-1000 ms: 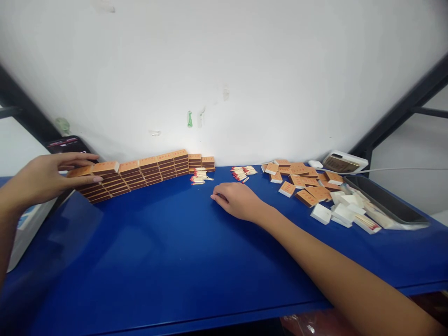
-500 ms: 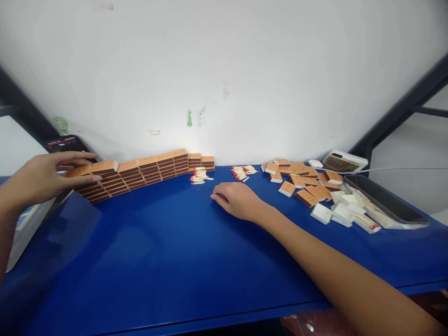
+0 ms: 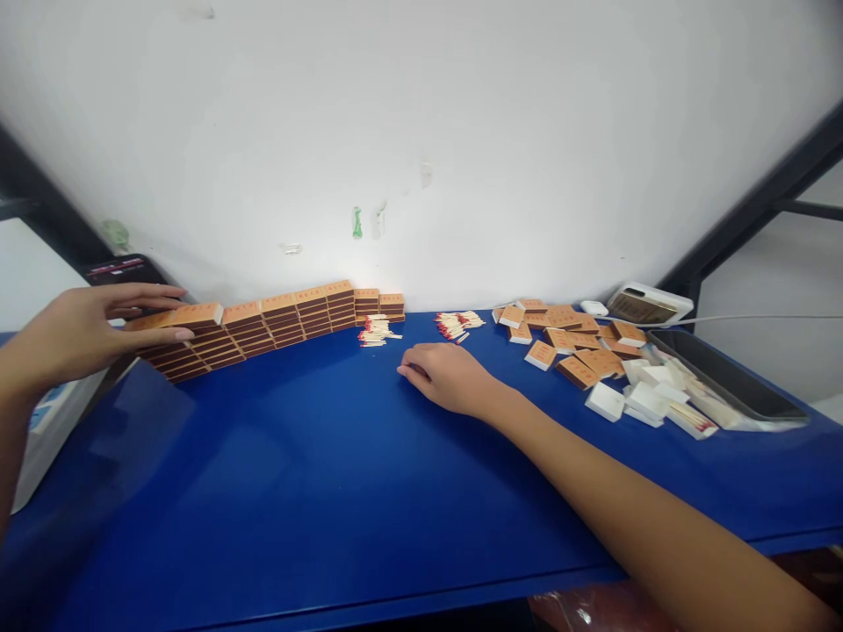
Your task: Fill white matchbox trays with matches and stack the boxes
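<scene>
My left hand is at the left end of a row of stacked matchboxes. Its thumb lies along the front and its fingers reach over the back of a matchbox on the top layer, gripping it. This box sits beside another top matchbox. My right hand rests on the blue table in a loose fist, and nothing shows in its curled fingers. Just beyond it lies a pile of red-tipped matches; a second match pile lies to its left, before the shorter stacks.
Loose matchboxes are heaped at the right, with white matchbox trays in front, one holding matches. Farther right lie a dark tray and a white power bank-like device with a cable. A wall closes off the back of the blue table.
The matchbox under my left hand has settled slightly closer to its neighbour on the top layer. My right hand stays in place.
</scene>
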Demonstrator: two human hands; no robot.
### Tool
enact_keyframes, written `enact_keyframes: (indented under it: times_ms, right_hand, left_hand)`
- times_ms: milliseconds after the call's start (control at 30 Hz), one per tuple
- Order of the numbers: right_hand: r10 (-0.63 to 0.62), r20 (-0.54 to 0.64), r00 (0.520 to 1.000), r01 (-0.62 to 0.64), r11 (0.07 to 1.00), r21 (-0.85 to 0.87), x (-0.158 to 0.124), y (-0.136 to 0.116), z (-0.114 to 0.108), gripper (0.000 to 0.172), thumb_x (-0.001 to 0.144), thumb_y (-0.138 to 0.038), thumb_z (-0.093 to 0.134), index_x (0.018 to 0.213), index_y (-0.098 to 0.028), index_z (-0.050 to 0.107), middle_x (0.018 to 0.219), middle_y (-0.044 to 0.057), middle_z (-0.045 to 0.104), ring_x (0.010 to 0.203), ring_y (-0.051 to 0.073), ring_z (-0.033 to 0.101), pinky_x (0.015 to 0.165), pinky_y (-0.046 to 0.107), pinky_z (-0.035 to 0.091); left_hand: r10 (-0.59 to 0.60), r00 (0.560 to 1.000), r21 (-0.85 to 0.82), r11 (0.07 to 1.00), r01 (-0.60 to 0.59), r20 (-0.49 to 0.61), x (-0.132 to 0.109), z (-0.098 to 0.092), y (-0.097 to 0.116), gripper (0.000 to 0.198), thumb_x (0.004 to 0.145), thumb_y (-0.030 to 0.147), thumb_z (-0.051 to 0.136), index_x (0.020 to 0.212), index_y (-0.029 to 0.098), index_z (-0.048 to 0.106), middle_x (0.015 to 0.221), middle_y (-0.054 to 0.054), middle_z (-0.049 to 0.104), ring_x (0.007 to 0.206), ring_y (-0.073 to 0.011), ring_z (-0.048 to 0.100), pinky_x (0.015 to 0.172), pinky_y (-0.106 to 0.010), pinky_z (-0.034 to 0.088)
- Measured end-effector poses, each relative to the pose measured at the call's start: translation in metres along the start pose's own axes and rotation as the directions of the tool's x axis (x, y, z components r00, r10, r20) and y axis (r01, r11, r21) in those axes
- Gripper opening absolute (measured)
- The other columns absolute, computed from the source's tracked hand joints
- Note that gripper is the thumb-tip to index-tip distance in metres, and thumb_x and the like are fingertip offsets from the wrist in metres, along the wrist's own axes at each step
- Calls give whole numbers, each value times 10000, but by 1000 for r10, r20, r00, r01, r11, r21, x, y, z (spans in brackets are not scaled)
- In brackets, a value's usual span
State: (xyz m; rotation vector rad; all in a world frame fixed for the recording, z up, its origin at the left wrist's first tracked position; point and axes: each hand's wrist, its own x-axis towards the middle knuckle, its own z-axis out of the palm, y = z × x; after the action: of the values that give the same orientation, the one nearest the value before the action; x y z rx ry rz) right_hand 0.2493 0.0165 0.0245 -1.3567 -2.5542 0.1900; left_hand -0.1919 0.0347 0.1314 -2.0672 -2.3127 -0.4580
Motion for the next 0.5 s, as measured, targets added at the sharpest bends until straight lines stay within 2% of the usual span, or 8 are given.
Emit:
enact_keyframes:
  times_ms: [100,167,300,500]
  right_hand:
    - [-4,-5,1000,4,1000,-1,0,-1,0,235,1096,-287,509,1009,-179,698,1043,81,747,873,182,645,709,285,371]
    - [-5,-4,1000,5,1000,-5,0,-1,0,239,1097,-288,508,1005,-176,698,1042,82,748,865,180,643,706,287,371]
    - [-7,-8,1000,7,1000,-9,0,-1,1,238,1096,-285,506,1013,-177,701,1046,78,751,874,182,647,714,291,374]
    - [-13,-14,1000,13,1000,-4,0,0,2,233,1095,-285,508,1028,-177,704,1059,80,756,887,183,653,715,294,377]
  left_hand:
    - [-24,999,-39,999,26,46,0,-1,2,759,750,719,730,1378,296,677,1337,-30,758,1274,-374,662,1086,-493,511]
    - [-26,999,-53,998,28,40,0,0,2,757,753,704,735,1389,299,664,1302,-33,773,1270,-371,665,1099,-494,498]
    - [-23,999,-51,998,25,36,2,1,0,737,767,698,726,1397,324,650,1287,-29,772,1261,-362,672,1096,-493,499]
    - [-34,999,-34,999,36,37,0,-1,1,747,758,707,717,1378,293,676,1293,-33,768,1207,-372,695,1050,-477,534]
